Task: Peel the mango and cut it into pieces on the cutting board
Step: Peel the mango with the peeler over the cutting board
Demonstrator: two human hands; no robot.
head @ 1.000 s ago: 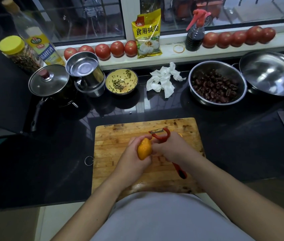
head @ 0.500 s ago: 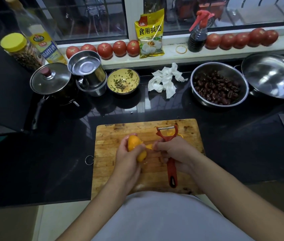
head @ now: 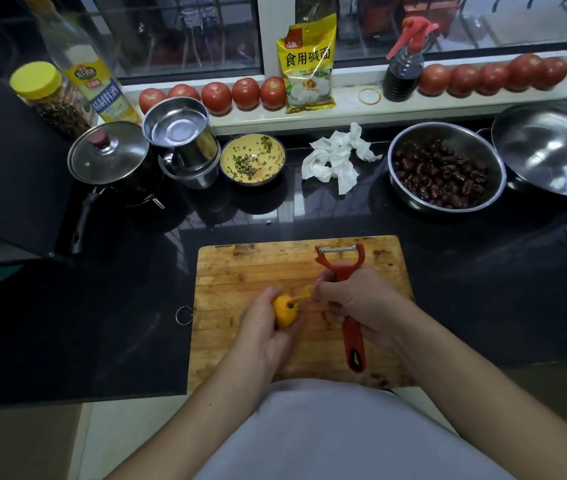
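Mango sits wrapped in your left hand above the cutting board; your right hand grips the red peeler and pinches a peel strip.

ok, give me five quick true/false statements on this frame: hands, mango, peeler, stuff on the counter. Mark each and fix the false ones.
1. The left hand grips the small orange-yellow mango over the wooden cutting board. True.
2. The right hand holds a steel kitchen knife. False: it grips a red-handled Y-shaped peeler, blade end pointing away from the person.
3. A strip of peel stretches from the mango toward the right hand. True.
4. The steel bowl of dark red fruit sits on the cutting board. False: it stands on the black counter behind the board.
5. The small pot at left is uncovered. False: a glass lid sits on it.
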